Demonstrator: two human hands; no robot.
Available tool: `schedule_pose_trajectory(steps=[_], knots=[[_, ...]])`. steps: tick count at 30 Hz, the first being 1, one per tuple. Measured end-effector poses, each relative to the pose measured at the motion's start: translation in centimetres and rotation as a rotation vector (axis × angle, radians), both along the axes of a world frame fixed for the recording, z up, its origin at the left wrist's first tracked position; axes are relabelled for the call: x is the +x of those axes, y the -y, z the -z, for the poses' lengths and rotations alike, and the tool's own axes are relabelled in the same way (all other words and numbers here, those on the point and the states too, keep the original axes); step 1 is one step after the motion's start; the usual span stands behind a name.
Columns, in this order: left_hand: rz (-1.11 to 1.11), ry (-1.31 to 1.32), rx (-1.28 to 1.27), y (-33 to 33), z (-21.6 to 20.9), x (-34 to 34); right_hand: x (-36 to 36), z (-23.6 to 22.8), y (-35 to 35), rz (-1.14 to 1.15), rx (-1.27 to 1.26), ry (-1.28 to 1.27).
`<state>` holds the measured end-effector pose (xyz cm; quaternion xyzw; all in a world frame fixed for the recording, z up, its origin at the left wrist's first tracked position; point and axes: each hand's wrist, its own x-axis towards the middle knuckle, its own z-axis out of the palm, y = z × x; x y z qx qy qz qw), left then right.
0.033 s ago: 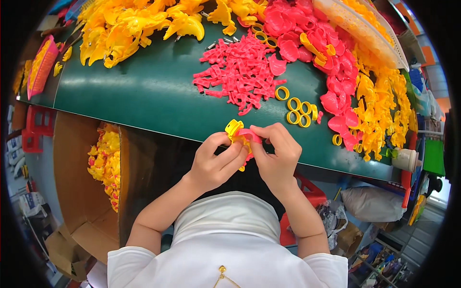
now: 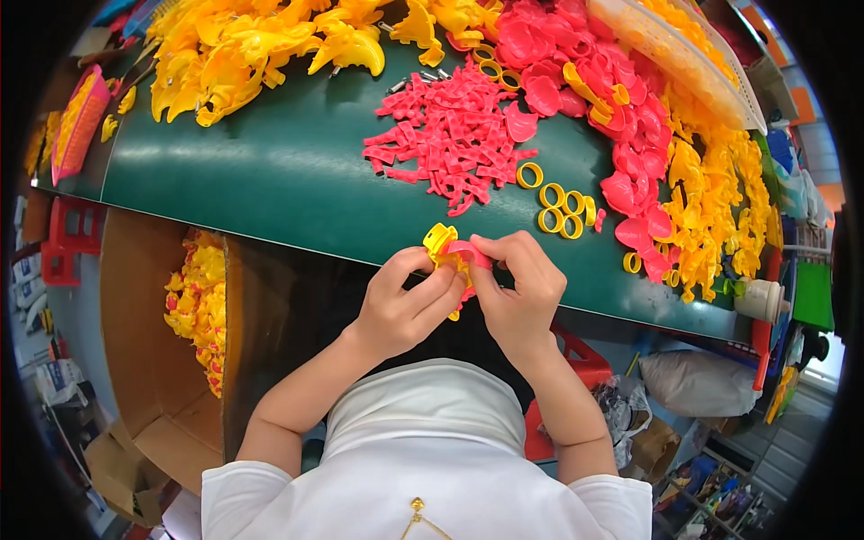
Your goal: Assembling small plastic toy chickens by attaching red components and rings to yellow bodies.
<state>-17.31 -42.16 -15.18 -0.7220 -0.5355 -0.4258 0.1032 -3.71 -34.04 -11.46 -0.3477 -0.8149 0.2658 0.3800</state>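
Observation:
Just off the front edge of the green table, my left hand [image 2: 401, 301] grips a yellow plastic part [image 2: 440, 238]. Pinched in my right hand [image 2: 519, 292] is a curved pink plastic piece [image 2: 472, 254], which touches the yellow part. My fingers cover much of both pieces, so how they join cannot be made out. Beyond my hands lies a heap of small pink plastic strips [image 2: 450, 135]. Several yellow rings [image 2: 550, 195] rest to its right, and a band of pink cup-shaped pieces [image 2: 621, 188] runs along farther right.
Yellow curved shells [image 2: 234, 63] pile up at the far left of the green table [image 2: 243, 180]. More yellow parts [image 2: 702, 207] spread at the right, below a white basket [image 2: 675, 54]. Left of me stands a cardboard box [image 2: 162, 360] holding yellow-and-pink pieces.

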Motion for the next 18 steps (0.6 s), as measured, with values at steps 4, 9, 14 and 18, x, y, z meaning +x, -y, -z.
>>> schedule_pose_trajectory(steps=[4,9,14,18], knots=[[0.012,-0.018,0.001,0.1,0.1,0.0,0.1,-0.2,0.3,0.014,-0.071,-0.067],[0.039,0.010,-0.010,0.0,0.1,-0.6,1.3,-3.0,-1.1,-0.208,-0.163,0.178],[0.082,0.041,-0.015,-0.1,0.3,-1.2,2.2,-3.4,-4.1,-0.469,-0.310,0.183],[0.109,0.068,-0.003,-0.6,0.5,-1.7,2.1,-3.5,-5.2,-0.556,-0.309,0.232]])
